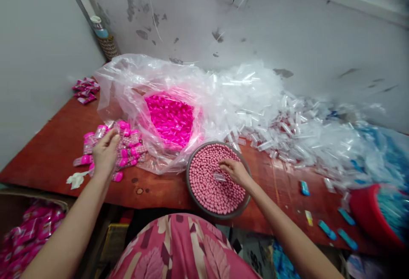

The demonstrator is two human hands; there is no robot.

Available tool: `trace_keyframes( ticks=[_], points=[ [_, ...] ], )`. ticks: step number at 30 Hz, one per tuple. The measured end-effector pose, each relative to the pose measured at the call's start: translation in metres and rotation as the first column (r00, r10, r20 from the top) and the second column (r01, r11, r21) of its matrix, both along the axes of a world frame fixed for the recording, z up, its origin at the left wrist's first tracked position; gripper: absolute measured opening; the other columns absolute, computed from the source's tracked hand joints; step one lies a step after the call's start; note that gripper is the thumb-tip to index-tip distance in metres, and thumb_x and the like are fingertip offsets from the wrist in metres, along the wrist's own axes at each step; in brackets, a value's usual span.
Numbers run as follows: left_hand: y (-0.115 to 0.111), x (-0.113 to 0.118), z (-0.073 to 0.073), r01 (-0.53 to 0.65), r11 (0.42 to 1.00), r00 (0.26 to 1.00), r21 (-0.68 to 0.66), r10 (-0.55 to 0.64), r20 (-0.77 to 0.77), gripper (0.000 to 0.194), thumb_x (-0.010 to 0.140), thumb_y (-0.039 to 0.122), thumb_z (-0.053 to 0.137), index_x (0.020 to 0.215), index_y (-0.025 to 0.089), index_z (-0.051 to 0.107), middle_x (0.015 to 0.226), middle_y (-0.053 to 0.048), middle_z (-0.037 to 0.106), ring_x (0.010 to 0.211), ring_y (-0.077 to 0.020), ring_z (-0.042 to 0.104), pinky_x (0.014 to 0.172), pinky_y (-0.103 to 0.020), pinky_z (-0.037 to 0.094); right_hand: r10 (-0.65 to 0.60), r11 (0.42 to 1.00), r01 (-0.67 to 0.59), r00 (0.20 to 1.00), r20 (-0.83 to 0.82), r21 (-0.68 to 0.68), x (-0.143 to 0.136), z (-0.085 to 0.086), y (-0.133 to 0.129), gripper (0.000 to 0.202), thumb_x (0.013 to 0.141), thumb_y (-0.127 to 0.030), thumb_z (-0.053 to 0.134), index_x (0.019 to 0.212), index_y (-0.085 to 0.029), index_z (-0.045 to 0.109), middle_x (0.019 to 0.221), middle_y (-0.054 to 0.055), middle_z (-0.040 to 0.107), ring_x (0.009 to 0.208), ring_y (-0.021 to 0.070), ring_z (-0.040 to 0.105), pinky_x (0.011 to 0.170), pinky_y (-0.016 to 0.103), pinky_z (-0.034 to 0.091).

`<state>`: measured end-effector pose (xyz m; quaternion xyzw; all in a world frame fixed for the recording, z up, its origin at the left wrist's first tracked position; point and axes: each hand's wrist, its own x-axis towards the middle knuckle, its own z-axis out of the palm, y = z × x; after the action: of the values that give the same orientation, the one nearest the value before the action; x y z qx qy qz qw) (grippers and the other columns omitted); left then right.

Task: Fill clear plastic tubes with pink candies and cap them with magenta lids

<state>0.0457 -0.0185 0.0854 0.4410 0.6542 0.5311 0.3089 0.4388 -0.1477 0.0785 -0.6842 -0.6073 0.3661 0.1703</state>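
My left hand [106, 151] hovers over or touches a pile of small clear tubes with pink caps [126, 159], filled with pale pink beads. Its fingers are pinched together; what they hold, if anything, is hidden. On the right, my right hand [235, 170] reaches over a grey bowl [189, 185] of round pink beads [207, 185], fingers curled inward. Just below those fingertips a clear empty tube [220, 177] lies on the beads. I cannot make out what the right fingers grip.
Behind the bowl sits an open plastic bag [128, 74] of bright pink caps [171, 119]. Clear tubes [287, 130] are heaped to its right. A red bucket [367, 211] stands far right near blue pieces [327, 230]. Pink packets [35, 228] fill a box at lower left.
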Motion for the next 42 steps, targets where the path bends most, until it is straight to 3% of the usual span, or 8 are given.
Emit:
trace_keyframes(
  ticks=[5,15,18,24,30,34,38,42],
  points=[
    [-0.028,0.024,-0.014,0.143,0.987,0.989,-0.072,-0.146,-0.031,0.037,0.071,0.033,0.053,0.103,0.014,0.058,0.103,-0.006,0.062,0.098,-0.0188,0.055,0.089,-0.035,0.040,0.245,0.969,-0.211,0.876,0.415,-0.128,0.005,-0.032,-0.033,0.032,0.075,-0.021,0.048,0.106,-0.020,0.052,0.108,0.007,0.056,0.099,0.0194,0.048,0.081,0.029,0.037],
    [-0.105,0.128,-0.017,0.684,0.699,0.728,-0.206,-0.673,0.133,0.031,0.074,0.032,0.049,0.095,0.014,0.062,0.098,-0.007,0.064,0.093,-0.0191,0.057,0.087,-0.034,0.040,0.160,0.987,-0.143,0.919,0.360,-0.073,0.000,-0.041,-0.039,0.028,0.075,-0.016,0.040,0.101,-0.013,0.050,0.087,0.011,0.060,0.081,0.0195,0.054,0.074,0.031,0.039],
    [-0.120,0.155,-0.012,0.769,0.611,0.635,-0.188,-0.764,0.114,0.031,0.074,0.031,0.049,0.100,0.017,0.060,0.099,-0.006,0.064,0.089,-0.0177,0.058,0.083,-0.031,0.042,-0.052,0.999,0.052,0.998,-0.029,-0.006,-0.006,-0.030,-0.037,0.040,0.074,-0.019,0.042,0.114,-0.018,0.039,0.083,0.004,0.057,0.071,0.0162,0.055,0.064,0.030,0.044],
    [-0.132,0.202,-0.005,0.811,0.566,0.580,-0.151,-0.811,0.075,0.027,0.077,0.029,0.046,0.096,0.016,0.061,0.080,-0.003,0.066,0.067,-0.0139,0.059,0.065,-0.023,0.044,-0.335,0.915,0.394,0.614,-0.715,-0.090,-0.036,-0.011,-0.046,0.039,0.070,-0.030,0.057,0.106,-0.025,0.043,0.089,0.001,0.054,0.079,0.0159,0.054,0.070,0.031,0.045],
    [-0.130,0.209,-0.006,0.876,0.467,0.462,-0.117,-0.884,-0.070,0.019,0.076,0.027,0.050,0.081,0.018,0.067,0.076,-0.002,0.067,0.072,-0.0153,0.059,0.069,-0.023,0.042,-0.007,0.984,0.046,0.976,-0.219,0.175,-0.020,0.006,-0.050,0.029,0.071,-0.032,0.056,0.098,-0.022,0.051,0.090,0.004,0.057,0.081,0.0184,0.052,0.071,0.030,0.042],
    [-0.127,0.210,-0.007,0.896,0.434,0.418,-0.091,-0.895,-0.157,0.019,0.076,0.027,0.051,0.085,0.020,0.066,0.079,-0.004,0.067,0.075,-0.0156,0.059,0.072,-0.024,0.042,0.360,0.921,-0.383,0.907,0.220,0.072,0.004,0.009,-0.039,0.023,0.078,-0.019,0.042,0.098,-0.022,0.053,0.093,0.006,0.058,0.089,0.0195,0.051,0.077,0.030,0.039],
    [-0.119,0.196,-0.011,0.843,0.532,0.514,-0.084,-0.841,-0.169,0.021,0.077,0.026,0.049,0.089,0.019,0.065,0.086,-0.004,0.067,0.079,-0.0154,0.059,0.075,-0.025,0.042,0.216,0.966,-0.260,0.809,0.546,0.003,0.014,-0.020,-0.025,0.026,0.078,-0.008,0.033,0.084,-0.017,0.056,0.088,0.012,0.057,0.087,0.0218,0.051,0.072,0.029,0.038],
    [-0.112,0.175,-0.018,0.794,0.597,0.578,-0.117,-0.801,-0.157,0.021,0.078,0.023,0.047,0.088,0.020,0.065,0.087,-0.003,0.067,0.079,-0.0147,0.060,0.075,-0.025,0.043,0.129,0.985,-0.164,0.910,0.393,0.054,-0.004,-0.064,-0.013,0.024,0.073,-0.005,0.034,0.075,-0.016,0.056,0.081,0.010,0.058,0.080,0.0202,0.052,0.072,0.029,0.037]
  ],
)
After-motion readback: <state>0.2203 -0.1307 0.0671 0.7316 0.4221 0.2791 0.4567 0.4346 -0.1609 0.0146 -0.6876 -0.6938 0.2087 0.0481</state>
